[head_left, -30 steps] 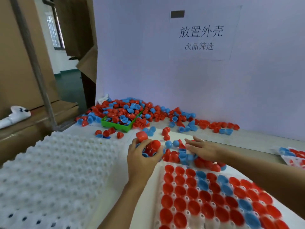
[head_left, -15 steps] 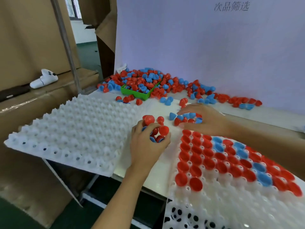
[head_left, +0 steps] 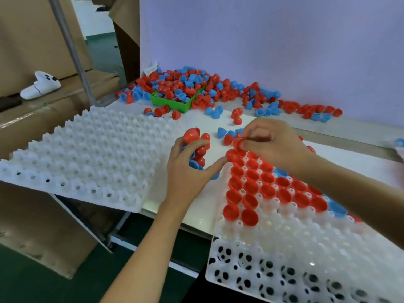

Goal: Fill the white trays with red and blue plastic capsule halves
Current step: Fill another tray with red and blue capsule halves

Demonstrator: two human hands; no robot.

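Head view, left to right: empty tray (head_left: pixel 87 154) at left, our left hand (head_left: pixel 188 171) cupping spare halves (head_left: pixel 196 149) at centre, right hand (head_left: pixel 275 145) pinching a red half (head_left: pixel 238 143) over the part-filled tray (head_left: pixel 284 232); next, we judge, seat it in a free cup.

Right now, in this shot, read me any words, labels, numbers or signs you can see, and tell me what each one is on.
None: no readable text shows in this frame.
The pale wall panel behind the pile of capsule halves is bare here.
The green bin, the empty white tray and the part-filled white tray carry no print.
The dark spots under that tray's near edge are a pattern, not characters.
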